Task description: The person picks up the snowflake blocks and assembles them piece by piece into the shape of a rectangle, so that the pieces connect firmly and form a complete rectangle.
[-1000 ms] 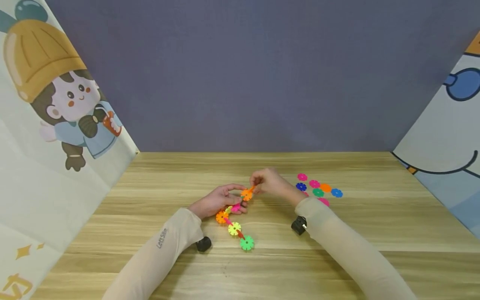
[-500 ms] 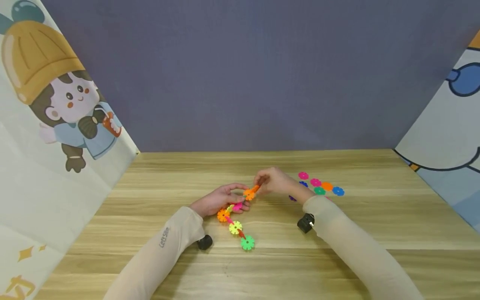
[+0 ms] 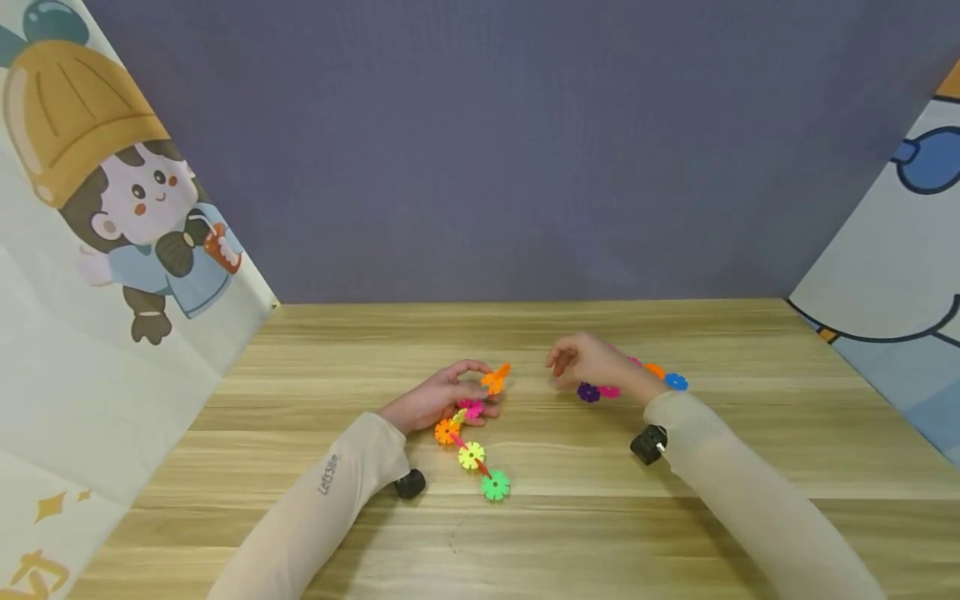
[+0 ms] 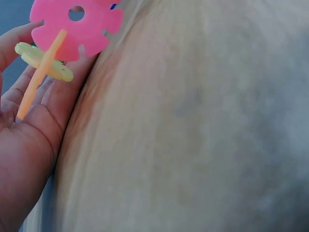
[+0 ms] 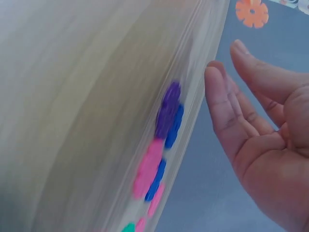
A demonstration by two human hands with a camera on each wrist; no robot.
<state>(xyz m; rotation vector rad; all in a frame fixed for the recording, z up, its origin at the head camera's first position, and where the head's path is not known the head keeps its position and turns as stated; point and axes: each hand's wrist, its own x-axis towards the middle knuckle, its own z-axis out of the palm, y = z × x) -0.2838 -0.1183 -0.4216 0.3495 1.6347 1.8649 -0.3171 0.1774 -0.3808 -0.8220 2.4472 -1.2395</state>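
Wood-look table ran up to a grey-blue backdrop, and mid-table sat the disc chain, L hand w/ thumb & fingers gripping its far part, green end disc at the near end! R hand hung well apart from L, thumb & fingertips parted, near a purple disc. Head cam got most of the chain; L wrist cam only a few pcs., but w/ a pink disc up close, centre hole showing. R wrist cam caught a blue disc just beside the purple, plus a loose green disc, both unseen from the head.
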